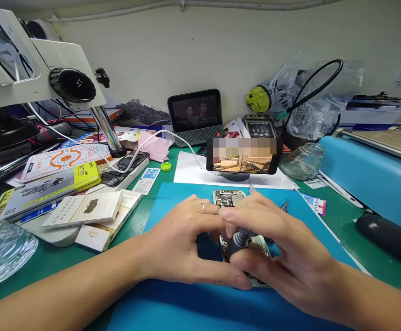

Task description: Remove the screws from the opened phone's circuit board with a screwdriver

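Observation:
An opened smartphone (228,198) with its circuit board bare lies on the blue mat (179,202), partly covered by both hands. My left hand (186,243), with a ring on one finger, reaches across it. Its thumb presses at the phone's near part and its fingers bend over the far part. In my right hand (283,243) is a screwdriver with a dark handle (236,244), gripped between thumb and fingers over the phone; where its tip meets the phone is hidden. Just beyond that hand shows the pointed end of a dark tool (285,205).
Behind the mat a phone (245,158) stands playing video, with a smart display (196,112) behind. A microscope post (107,131), battery box (48,188) and small cartons (83,209) crowd the left. A glass jar (303,161) and black pouch (388,236) are right.

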Demonstrator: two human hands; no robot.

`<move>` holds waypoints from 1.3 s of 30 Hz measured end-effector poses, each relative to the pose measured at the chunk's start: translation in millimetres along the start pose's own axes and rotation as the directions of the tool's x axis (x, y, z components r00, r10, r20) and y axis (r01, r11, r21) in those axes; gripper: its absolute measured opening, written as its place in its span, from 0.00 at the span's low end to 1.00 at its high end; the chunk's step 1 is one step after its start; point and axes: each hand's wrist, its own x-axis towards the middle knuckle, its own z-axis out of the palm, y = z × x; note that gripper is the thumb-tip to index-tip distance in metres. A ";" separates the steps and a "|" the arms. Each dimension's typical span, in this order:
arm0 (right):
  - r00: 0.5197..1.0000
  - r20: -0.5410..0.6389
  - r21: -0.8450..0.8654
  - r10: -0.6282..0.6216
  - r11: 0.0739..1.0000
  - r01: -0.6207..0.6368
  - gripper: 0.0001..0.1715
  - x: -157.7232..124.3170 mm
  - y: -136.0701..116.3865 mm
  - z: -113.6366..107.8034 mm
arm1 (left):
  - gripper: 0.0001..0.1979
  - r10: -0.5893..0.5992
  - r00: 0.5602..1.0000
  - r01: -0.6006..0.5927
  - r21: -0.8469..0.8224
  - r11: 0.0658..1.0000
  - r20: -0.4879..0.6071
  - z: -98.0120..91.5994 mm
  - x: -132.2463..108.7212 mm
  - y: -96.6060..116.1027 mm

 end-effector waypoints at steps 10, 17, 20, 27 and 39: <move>0.999 0.027 -0.011 -0.023 1.000 0.023 0.22 1.5 3.9 -3.4 | 0.15 0.016 1.000 -0.016 0.008 1.000 0.000 0.8 -0.4 -0.9; 0.997 0.025 -0.040 -0.066 0.997 0.067 0.22 2.7 1.3 -0.9 | 0.17 0.050 0.999 -0.051 0.023 0.998 0.013 1.7 -0.6 -3.3; 0.998 0.031 0.004 -0.051 0.999 0.051 0.27 2.3 0.4 -1.4 | 0.16 0.077 0.997 -0.077 0.015 0.997 0.026 0.8 -0.1 -1.8; 0.998 0.050 0.003 -0.026 1.000 0.026 0.27 1.1 1.4 -0.6 | 0.07 0.057 0.995 -0.060 0.037 0.998 0.078 0.0 -1.1 2.0; 0.998 0.040 -0.029 -0.055 0.998 0.056 0.23 2.5 0.7 -0.9 | 0.14 -0.005 0.999 0.002 0.085 0.996 0.036 -0.6 -2.2 -0.5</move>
